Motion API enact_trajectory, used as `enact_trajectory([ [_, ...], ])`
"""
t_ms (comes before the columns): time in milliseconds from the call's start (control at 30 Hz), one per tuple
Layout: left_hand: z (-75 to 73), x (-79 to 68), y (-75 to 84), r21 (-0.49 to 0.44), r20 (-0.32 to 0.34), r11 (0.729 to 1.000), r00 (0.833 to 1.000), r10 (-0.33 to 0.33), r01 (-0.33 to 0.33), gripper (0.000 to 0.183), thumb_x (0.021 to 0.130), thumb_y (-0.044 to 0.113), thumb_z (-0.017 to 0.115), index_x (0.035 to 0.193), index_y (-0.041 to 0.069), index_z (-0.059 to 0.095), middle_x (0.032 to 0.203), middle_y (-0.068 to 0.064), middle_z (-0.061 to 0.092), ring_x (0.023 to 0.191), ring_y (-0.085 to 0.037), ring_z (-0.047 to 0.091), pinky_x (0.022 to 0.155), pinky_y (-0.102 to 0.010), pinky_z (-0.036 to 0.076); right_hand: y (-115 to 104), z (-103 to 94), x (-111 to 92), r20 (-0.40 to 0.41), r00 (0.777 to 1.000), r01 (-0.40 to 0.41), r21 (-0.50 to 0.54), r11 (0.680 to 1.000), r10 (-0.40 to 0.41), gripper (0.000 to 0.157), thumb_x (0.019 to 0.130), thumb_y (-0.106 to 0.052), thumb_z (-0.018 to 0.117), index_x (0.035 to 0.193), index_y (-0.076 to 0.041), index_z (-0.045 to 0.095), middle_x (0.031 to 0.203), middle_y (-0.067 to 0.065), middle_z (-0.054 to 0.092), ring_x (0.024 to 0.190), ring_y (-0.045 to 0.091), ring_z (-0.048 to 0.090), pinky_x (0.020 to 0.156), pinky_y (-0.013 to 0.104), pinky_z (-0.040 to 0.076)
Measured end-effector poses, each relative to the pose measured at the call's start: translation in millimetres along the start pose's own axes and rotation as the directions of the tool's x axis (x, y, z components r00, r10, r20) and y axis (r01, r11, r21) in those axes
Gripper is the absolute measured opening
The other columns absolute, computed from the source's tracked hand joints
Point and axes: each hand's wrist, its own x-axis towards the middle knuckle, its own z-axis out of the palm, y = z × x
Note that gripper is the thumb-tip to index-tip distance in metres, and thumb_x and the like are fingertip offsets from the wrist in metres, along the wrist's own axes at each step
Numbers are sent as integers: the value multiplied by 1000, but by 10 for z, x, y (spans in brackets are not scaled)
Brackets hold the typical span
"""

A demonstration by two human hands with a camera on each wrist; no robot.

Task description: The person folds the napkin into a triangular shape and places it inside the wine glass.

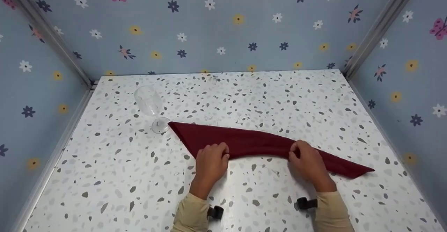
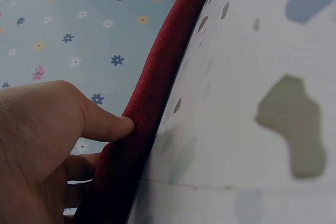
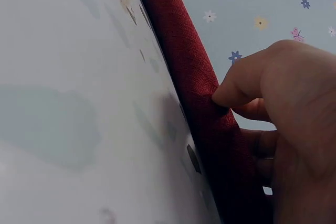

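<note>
A dark red cloth napkin (image 1: 244, 143), folded into a long band with pointed ends, lies across the speckled table. My left hand (image 1: 211, 162) pinches its near edge left of the middle; in the left wrist view the thumb (image 2: 118, 126) presses on the rolled red edge, with fingers partly hidden behind the cloth. Farther right, my right hand (image 1: 309, 162) grips the same near edge between thumb and fingers, as the right wrist view shows at the cloth fold (image 3: 197, 90). A clear stemmed glass (image 1: 148, 101) stands by the napkin's left tip, its foot close to the cloth.
The white table (image 1: 115, 176) has grey speckles. Blue flowered panels (image 1: 209, 26) rise at the back and both sides, joined by metal corner posts (image 1: 380, 26). A black strap mount (image 1: 215, 212) sits at the left wrist, another (image 1: 306, 203) at the right.
</note>
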Motion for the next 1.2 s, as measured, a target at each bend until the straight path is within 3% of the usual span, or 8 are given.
enact_trajectory([
  [167,8,1,0,-5,-3,1000,1000,8,-8,9,88,17,75,88,17,67,77,0,64,76,-26,62,68,-45,48,-3,-17,-11,-17,999,28,-21,999,-28,5,92,-9,66,95,-12,62,98,6,59,91,24,56,81,44,46],
  [433,67,-10,11,-26,21,999,999,-32,33,6,91,18,73,88,17,68,79,1,65,82,-26,62,73,-45,49,46,-50,-18,-10,998,54,-32,998,-54,6,92,-13,69,98,-11,68,104,8,61,97,26,59,86,46,48],
  [767,82,-30,40,-67,19,996,998,-58,59,5,92,20,71,88,17,69,80,0,66,84,-28,64,74,-47,49,72,-128,-17,51,996,79,-100,992,-74,27,85,-19,78,108,-10,70,113,9,63,107,30,58,94,49,46],
  [1200,29,0,-45,-5,26,999,999,-43,44,7,92,21,72,86,18,71,79,1,64,83,-26,62,73,-45,48,14,-11,13,-8,995,101,-90,991,-103,12,89,-14,72,100,-9,73,110,8,64,106,30,56,92,49,46],
])
